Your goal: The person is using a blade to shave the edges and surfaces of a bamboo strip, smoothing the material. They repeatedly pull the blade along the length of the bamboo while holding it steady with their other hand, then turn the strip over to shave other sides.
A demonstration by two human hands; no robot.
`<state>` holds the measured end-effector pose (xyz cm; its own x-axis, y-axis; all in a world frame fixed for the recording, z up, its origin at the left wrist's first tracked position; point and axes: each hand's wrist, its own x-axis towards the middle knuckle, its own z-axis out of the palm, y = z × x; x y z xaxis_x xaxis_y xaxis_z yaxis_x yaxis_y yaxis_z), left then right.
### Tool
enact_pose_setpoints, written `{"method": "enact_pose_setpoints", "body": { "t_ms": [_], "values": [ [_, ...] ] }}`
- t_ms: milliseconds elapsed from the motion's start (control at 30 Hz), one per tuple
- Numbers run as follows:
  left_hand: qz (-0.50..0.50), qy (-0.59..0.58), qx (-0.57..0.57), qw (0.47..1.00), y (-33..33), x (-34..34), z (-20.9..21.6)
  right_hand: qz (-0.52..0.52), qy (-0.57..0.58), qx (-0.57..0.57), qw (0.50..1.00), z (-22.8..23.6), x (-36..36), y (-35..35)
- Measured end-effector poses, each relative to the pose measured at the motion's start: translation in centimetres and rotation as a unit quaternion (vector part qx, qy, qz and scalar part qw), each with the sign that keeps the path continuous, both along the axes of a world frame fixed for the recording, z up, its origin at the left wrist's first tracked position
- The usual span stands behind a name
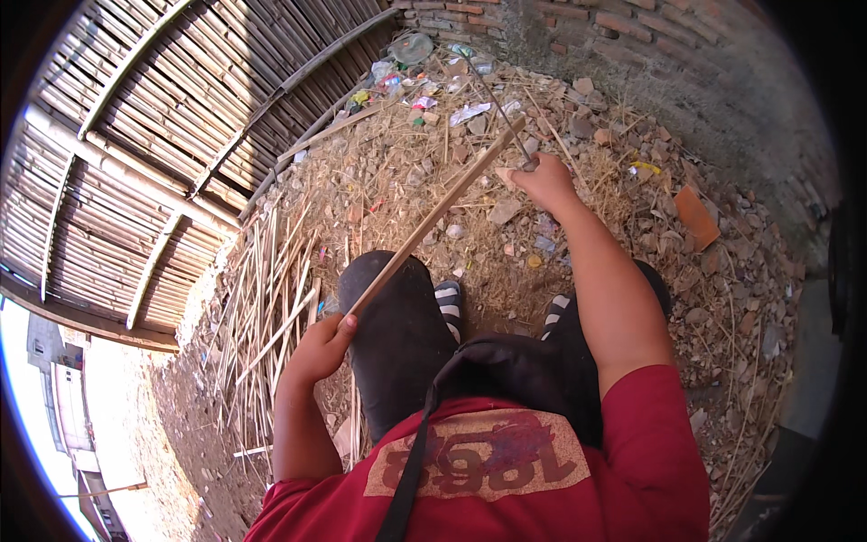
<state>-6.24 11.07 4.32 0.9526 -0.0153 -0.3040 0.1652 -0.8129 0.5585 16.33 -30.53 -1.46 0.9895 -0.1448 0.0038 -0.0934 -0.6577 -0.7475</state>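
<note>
My left hand (320,348) is closed round the near end of a long, flat bamboo strip (429,219), which slants up and to the right over my left knee. My right hand (547,181), arm stretched forward, grips the handle of a long, thin-bladed knife (489,93). Its dark blade points away from me, up and slightly left. Blade and strip cross near the strip's far end; whether they touch, I cannot tell. My fingers hide most of the knife's handle.
Split bamboo strips (269,303) lie heaped left of my knees. Rubble, dry straw and litter cover the ground, with a broken orange tile (696,219) at right. A bamboo-slat panel (153,135) stands at left; a brick wall (623,41) rises at the back.
</note>
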Motion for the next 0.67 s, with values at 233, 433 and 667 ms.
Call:
{"method": "enact_pose_setpoints", "body": {
  "t_ms": [233,433,667],
  "values": [
    [0.030,0.128,-0.203,0.970,1.9,-0.6,0.4,-0.017,-0.071,0.061,0.995,3.9,-1.2,-2.1],
    [0.107,0.004,-0.135,0.985,5.3,-1.9,-0.7,-0.045,-0.074,0.192,0.978,3.3,-1.0,-3.1],
    [0.178,-0.081,0.181,0.964,9.8,-3.7,-2.4,-0.061,-0.089,0.432,0.895,1.9,-0.7,-1.6]
  ]
}}
